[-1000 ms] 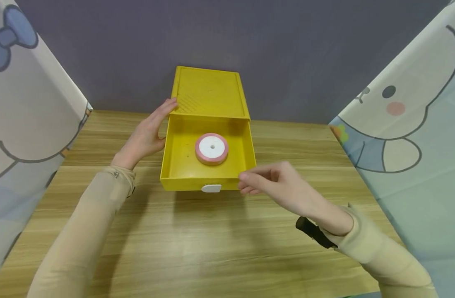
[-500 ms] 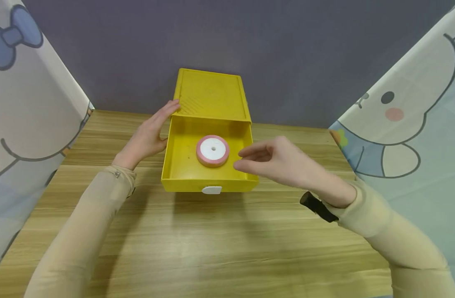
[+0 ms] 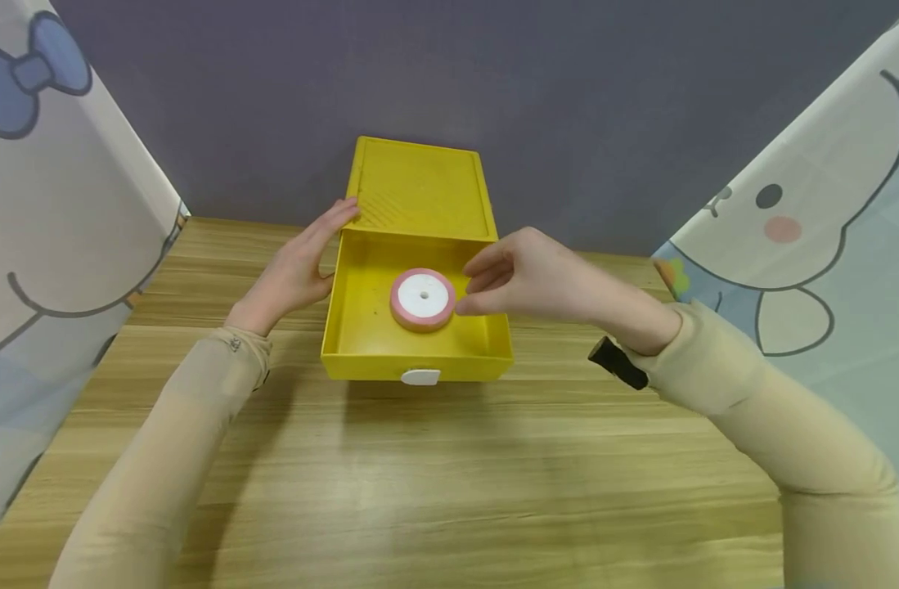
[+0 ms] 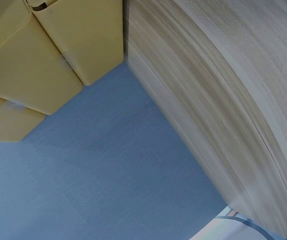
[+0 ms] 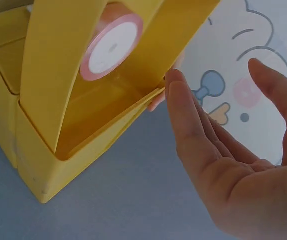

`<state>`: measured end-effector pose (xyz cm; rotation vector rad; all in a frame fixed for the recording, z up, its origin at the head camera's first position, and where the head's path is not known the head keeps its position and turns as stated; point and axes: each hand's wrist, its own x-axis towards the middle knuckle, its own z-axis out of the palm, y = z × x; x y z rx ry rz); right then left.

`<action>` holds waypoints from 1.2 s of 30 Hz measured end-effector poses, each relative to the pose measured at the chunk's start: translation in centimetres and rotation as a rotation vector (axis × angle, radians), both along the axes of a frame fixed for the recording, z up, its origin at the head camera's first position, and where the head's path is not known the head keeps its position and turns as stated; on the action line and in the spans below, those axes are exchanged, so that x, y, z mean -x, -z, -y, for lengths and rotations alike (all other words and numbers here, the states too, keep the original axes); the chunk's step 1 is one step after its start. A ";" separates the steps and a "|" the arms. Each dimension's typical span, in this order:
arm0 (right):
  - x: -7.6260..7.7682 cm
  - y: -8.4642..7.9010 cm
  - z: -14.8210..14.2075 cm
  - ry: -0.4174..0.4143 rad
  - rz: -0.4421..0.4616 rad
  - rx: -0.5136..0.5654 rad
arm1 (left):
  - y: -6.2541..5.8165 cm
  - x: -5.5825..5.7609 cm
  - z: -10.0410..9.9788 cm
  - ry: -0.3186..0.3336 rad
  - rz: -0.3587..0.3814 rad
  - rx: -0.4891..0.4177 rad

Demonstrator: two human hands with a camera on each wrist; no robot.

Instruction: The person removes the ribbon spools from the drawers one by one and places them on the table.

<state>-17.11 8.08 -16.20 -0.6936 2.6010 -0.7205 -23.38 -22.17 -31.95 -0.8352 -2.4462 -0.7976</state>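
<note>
A yellow drawer box (image 3: 423, 184) stands on the table, its drawer (image 3: 420, 366) pulled out toward me. In the drawer lies a spool of pink ribbon (image 3: 423, 299) with a white face and a small centre hole. My left hand (image 3: 290, 274) rests against the left side of the box, fingertips at its top edge and thumb beside the drawer. Over the right part of the drawer is my right hand (image 3: 533, 278), thumb and fingers apart, just right of the spool and holding nothing. The right wrist view shows the spool (image 5: 113, 47) and the spread right hand (image 5: 233, 160).
A white tab handle (image 3: 420, 377) sits on the drawer front. Behind the box rises a grey-purple panel (image 3: 604, 123). Cartoon-printed cloths, one on the left (image 3: 74, 204) and one on the right (image 3: 847, 245), flank the wooden table (image 3: 420, 491).
My right hand has left the drawer's front right corner and moved up and slightly left to beside the spool, its fingers spreading. The left hand stays at the box.
</note>
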 end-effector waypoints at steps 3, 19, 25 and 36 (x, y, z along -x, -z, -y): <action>0.6 0.0 0.5 -0.026 0.000 -0.034 | 0.1 0.0 0.1 -0.006 -0.002 0.002; 2.6 0.3 3.8 -0.161 0.061 -0.232 | 0.0 -0.1 -0.3 0.010 -0.001 -0.003; 3.6 0.7 5.1 -0.253 0.053 -0.309 | -0.1 -0.1 -0.2 0.003 -0.002 -0.007; 5.1 3.0 6.4 -0.244 0.082 -0.401 | 0.1 -0.1 -0.3 0.006 0.002 -0.014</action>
